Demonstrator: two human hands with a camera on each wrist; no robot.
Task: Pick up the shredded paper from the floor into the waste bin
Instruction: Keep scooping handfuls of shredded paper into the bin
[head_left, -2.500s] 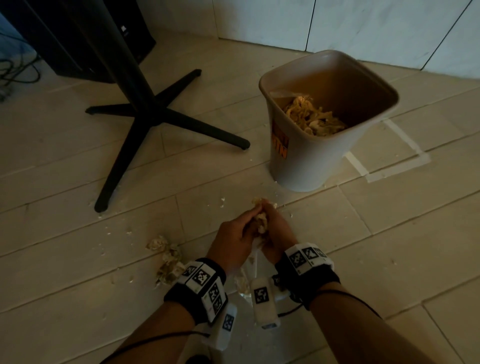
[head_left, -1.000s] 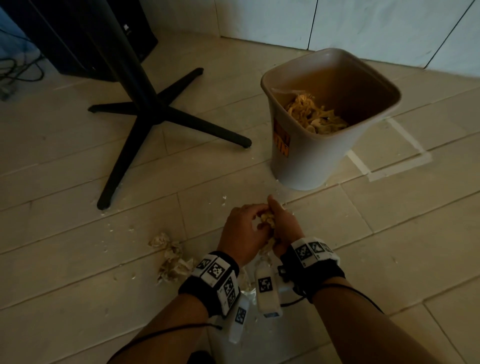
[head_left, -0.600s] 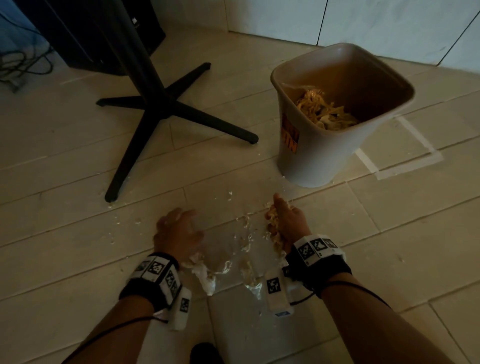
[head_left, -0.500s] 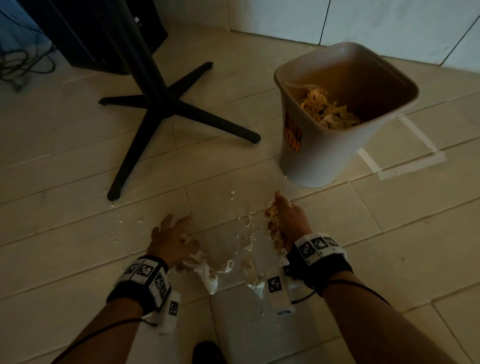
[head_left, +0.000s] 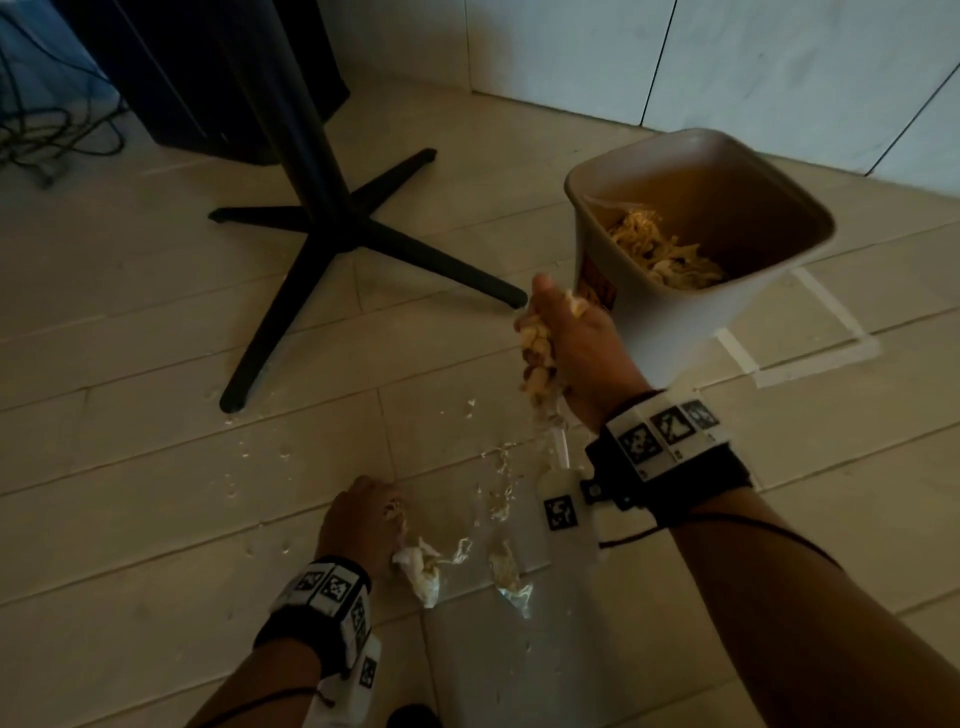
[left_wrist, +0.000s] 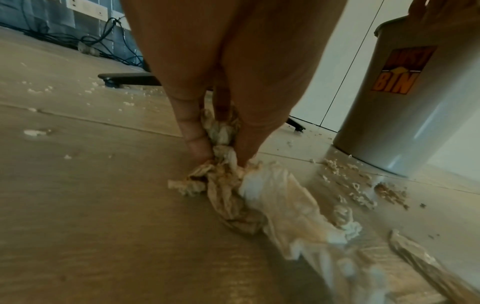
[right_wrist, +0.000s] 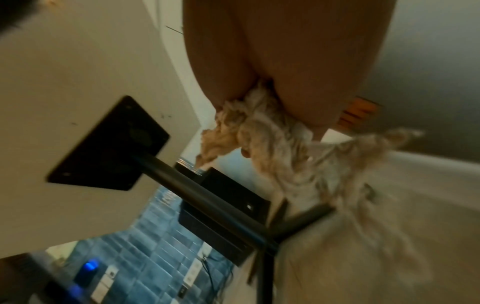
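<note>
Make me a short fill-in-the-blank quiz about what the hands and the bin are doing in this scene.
1. The right hand holds a wad of shredded paper close to the ____.
2. The left hand pinches paper that lies on the ____.
3. The bin already holds some ____.
4. The orange label on the bin's side ends in the word ____.

Missing words: bin; floor; paper; BIN

Office, pedestal table base (head_left: 332, 234), floor cables (head_left: 47, 130), wall sockets (left_wrist: 85, 6)
</note>
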